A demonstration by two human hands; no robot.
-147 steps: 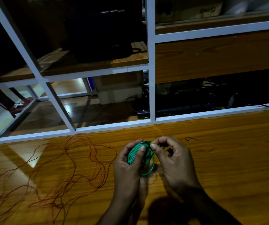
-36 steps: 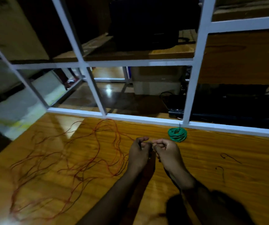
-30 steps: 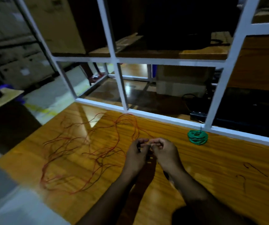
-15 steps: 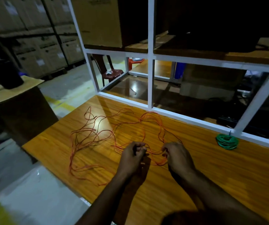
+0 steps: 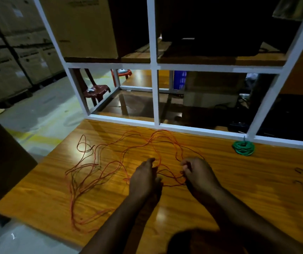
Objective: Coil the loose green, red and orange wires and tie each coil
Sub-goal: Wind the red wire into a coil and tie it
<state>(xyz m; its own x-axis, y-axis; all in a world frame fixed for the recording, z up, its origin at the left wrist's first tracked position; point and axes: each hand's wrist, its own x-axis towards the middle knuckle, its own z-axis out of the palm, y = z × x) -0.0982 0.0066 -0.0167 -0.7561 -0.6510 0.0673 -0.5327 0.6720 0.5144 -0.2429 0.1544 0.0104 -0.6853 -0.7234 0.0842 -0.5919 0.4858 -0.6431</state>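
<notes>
one green coil [image 5: 243, 148], two hands [image 5: 144, 177], one stool [image 5: 97, 90]

Both forearms come into view bare from the bottom edge up to the wrists, with no sleeve, cuff, watch or band on either of them that I can make out in this dim light. The left hand [image 5: 144, 177] and the right hand [image 5: 199, 174] are bare too, without gloves, and I see no ring on the fingers that show, though the shadow hides much of them. Low between the arms sits a dark rounded patch, too murky for me to say whether it is clothing or only shadow.
</notes>
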